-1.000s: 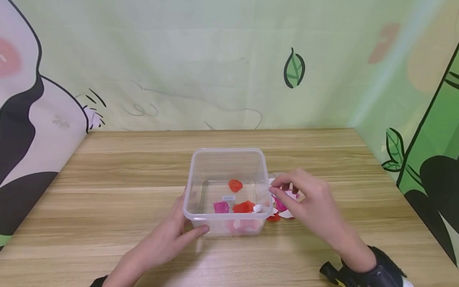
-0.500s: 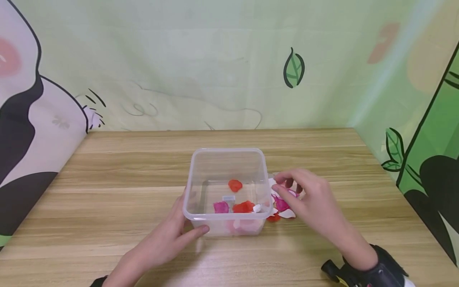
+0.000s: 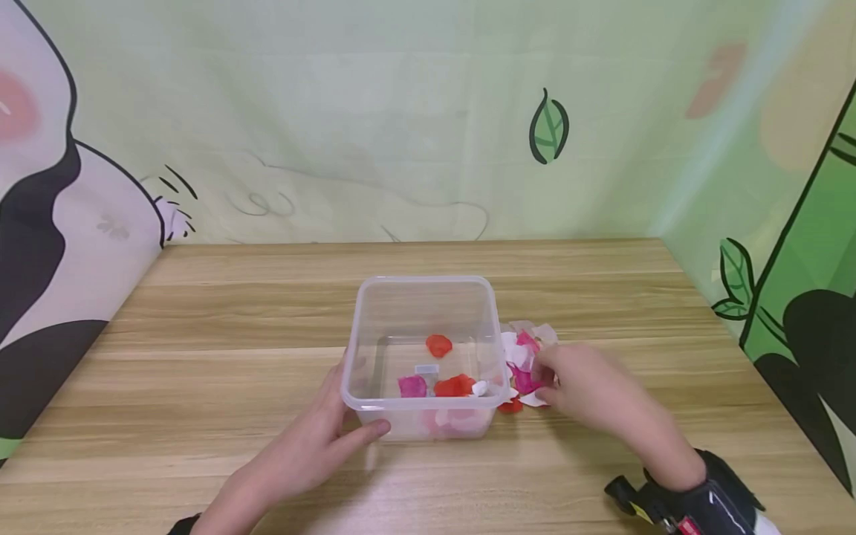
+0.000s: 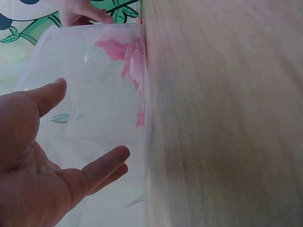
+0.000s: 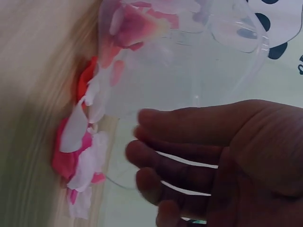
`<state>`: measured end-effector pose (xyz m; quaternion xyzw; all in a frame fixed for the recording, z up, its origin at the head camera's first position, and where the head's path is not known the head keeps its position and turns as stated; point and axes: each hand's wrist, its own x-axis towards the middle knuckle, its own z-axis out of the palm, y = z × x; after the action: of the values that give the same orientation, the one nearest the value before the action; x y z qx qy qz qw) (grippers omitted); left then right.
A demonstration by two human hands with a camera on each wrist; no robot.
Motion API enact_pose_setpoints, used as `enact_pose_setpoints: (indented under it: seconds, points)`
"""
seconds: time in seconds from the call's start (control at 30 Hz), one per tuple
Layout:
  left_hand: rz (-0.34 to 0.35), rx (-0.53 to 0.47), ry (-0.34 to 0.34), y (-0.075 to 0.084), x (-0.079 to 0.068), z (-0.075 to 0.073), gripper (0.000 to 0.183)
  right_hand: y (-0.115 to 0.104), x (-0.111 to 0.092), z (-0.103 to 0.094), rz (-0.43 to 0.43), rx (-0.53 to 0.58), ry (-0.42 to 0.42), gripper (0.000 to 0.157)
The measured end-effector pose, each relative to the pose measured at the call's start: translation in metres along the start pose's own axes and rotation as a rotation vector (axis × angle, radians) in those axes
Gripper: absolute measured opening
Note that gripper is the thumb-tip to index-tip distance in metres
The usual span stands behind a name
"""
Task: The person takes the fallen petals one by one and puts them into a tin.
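Observation:
A clear plastic box [image 3: 428,280] stands on the table with several petals inside, red petals [image 3: 455,385] and a purple petal [image 3: 412,386] among them. My left hand [image 3: 321,438] rests against its near left corner, thumb at the front wall; in the left wrist view thumb and fingers are spread beside the wall. Against the right side of the box lies a pile of loose petals [image 3: 524,379], white, pink and red. My right hand [image 3: 588,383] reaches over the pile's right edge. The right wrist view shows its fingers [image 5: 175,125] slightly bent, with nothing visible between them.
The wooden table [image 3: 234,297] spreads around the box on every side. Behind it hangs a pale green printed cloth [image 3: 401,111], which continues along the left and right sides. A black wrist device [image 3: 702,498] sits on my right forearm.
My right hand has drawn back from the box's right rim and moved lower and to the right, uncovering more of the petal pile. My left hand and the box have stayed put.

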<state>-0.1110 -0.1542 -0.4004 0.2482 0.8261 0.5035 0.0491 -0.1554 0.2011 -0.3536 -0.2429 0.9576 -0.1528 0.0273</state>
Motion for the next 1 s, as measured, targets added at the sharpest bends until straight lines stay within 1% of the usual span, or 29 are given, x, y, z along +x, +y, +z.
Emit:
enact_pose_setpoints:
  seconds: [0.07,0.13,0.23,0.43,0.57,0.7,0.93,1.0]
  points:
    - [0.0,-0.004,0.0,0.0,0.0,0.0,0.106,0.002,0.001,0.004,-0.005,-0.022,-0.046,0.02]
    - [0.0,-0.009,-0.002,0.0,0.0,0.0,0.106,0.004,0.002,0.008,0.004,-0.04,-0.07,0.021]
    - [-0.001,-0.011,-0.003,0.0,0.0,0.0,0.106,0.006,0.003,0.014,0.013,-0.05,-0.087,0.022]
    - [0.001,-0.011,-0.004,0.001,0.0,0.0,0.106,0.009,0.005,0.023,0.005,-0.068,-0.105,0.027]
    - [0.001,-0.009,-0.003,0.0,0.0,0.0,0.105,0.008,0.004,0.025,0.011,-0.071,-0.096,0.03]
    - [-0.003,-0.003,-0.002,0.0,0.0,0.0,0.106,0.008,0.005,0.023,0.003,-0.064,-0.067,0.029]
    - [-0.001,-0.007,-0.003,0.0,0.0,0.0,0.106,0.007,0.006,0.015,-0.005,-0.011,-0.016,0.026]
    - [0.0,-0.006,-0.003,0.0,0.0,0.0,0.106,0.006,0.005,0.012,-0.001,0.007,0.014,0.025]
